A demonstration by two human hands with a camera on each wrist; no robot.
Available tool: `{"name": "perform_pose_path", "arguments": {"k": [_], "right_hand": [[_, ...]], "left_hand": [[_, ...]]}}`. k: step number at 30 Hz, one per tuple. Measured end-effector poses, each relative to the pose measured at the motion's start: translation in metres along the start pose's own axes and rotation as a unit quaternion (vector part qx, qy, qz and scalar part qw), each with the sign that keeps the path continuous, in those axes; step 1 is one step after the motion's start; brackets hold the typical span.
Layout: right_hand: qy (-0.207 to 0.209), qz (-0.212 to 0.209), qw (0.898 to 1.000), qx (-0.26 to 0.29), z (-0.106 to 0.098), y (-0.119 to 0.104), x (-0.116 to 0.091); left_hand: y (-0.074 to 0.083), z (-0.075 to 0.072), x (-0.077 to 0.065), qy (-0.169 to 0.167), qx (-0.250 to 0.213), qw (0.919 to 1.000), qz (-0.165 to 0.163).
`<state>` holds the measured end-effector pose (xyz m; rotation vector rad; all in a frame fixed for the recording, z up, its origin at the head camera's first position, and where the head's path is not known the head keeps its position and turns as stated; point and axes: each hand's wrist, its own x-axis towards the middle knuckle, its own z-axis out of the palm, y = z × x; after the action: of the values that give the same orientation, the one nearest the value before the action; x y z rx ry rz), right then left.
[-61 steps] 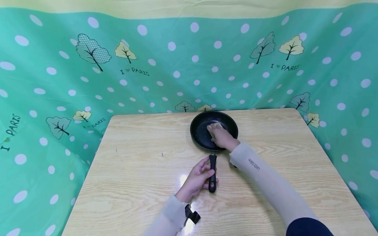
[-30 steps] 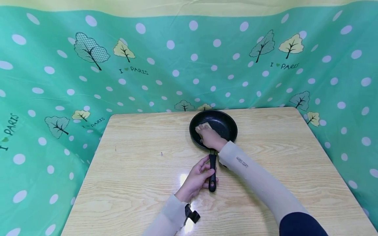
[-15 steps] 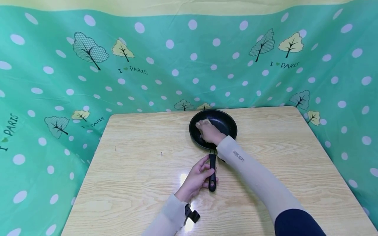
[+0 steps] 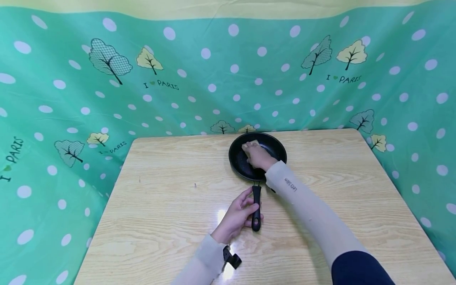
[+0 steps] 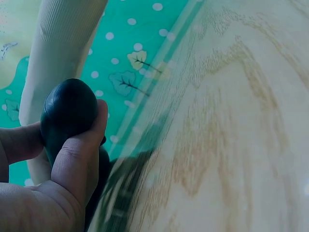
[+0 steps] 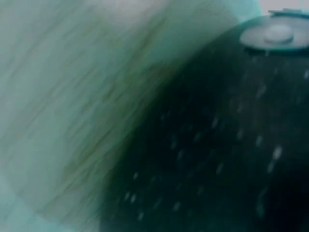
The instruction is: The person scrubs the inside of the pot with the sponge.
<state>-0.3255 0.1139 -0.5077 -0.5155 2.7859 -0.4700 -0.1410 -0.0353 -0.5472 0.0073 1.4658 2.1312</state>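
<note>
A black frying pan with a speckled inside rests on the wooden table near its far edge, its handle toward me. My left hand holds that handle, thumb on top and fingers around its far side. In the left wrist view the handle's rounded end sits between thumb and fingers. Inside the pan, my right hand holds a small beige pad against the bottom; the fingers cover most of it. Blurred in the right wrist view are the pan's dark surface and a rivet.
The light wooden table spreads to both sides of the pan. A green dotted curtain with printed trees hangs close behind the table's far edge and along both sides. A black strap is on my left wrist.
My right hand has moved the beige pad leftward across the pan, then forward and slightly back to the right. The left hand and the pan have stayed in place.
</note>
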Motion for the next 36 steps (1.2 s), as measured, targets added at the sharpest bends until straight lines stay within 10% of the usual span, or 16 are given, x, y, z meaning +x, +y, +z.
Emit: {"name": "perform_pose_path", "arguments": {"k": [36], "right_hand": [[0.016, 0.015, 1.0, 0.004, 0.009, 0.005, -0.036]], "left_hand": [[0.001, -0.001, 0.0, 0.005, 0.007, 0.9999, -0.009]]}}
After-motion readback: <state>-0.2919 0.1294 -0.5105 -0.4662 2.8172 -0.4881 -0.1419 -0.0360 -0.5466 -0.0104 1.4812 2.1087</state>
